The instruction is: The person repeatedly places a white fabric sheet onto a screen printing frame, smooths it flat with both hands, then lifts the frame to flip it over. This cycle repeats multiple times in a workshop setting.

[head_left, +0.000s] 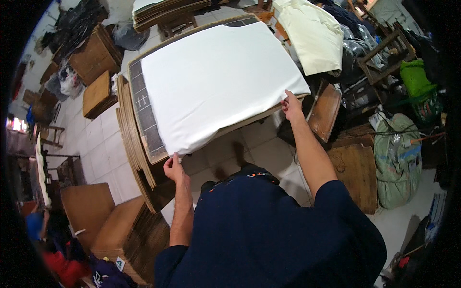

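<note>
A white fabric panel [221, 77] lies spread over a dark board with grid lines [142, 113], a shallow curve cut into its far edge. The near edge hangs slightly over the board and ripples toward its left corner. My left hand [174, 169] is closed in a pinch on the panel's near left corner. At the near right corner, my right hand [291, 105] pinches the same fabric between thumb and fingers. Both arms reach forward, and the fabric between the hands looks fairly taut.
Stacked brown boards [126, 129] stand along the left side of the gridded board. Cream fabric [312, 36] lies at the far right. A large pale green sack [399, 163] and a wooden board [353, 177] are on the right. At the lower left sits a person in red [67, 266].
</note>
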The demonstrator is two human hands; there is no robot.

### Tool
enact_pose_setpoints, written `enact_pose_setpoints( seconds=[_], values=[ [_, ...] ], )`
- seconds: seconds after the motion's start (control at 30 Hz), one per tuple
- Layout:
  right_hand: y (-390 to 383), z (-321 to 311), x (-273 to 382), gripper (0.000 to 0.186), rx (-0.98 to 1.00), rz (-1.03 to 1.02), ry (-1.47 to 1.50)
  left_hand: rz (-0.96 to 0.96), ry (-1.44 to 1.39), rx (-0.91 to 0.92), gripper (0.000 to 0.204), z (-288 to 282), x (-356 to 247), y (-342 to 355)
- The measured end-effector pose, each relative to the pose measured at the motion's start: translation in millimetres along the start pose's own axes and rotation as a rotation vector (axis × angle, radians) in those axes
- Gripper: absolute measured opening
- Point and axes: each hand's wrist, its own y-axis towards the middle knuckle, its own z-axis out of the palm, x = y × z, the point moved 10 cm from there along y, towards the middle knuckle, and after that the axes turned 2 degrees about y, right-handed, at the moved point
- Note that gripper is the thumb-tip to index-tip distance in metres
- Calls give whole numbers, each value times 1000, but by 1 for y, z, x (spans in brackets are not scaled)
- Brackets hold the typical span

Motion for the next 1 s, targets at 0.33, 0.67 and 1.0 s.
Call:
enact_pose_setpoints(
  seconds=[0.33,0.67,1.0],
  values=[
    [-28,25,-19,40,400,14,-362,37,25,110,23,3,-3,-4],
    [-52,34,-42,36,476,97,-90,56,-5,32,20,-5,-9,-7],
    [-38,12,-52,22,52,25,98,209,109,27,16,-9,-13,2]
  ],
)
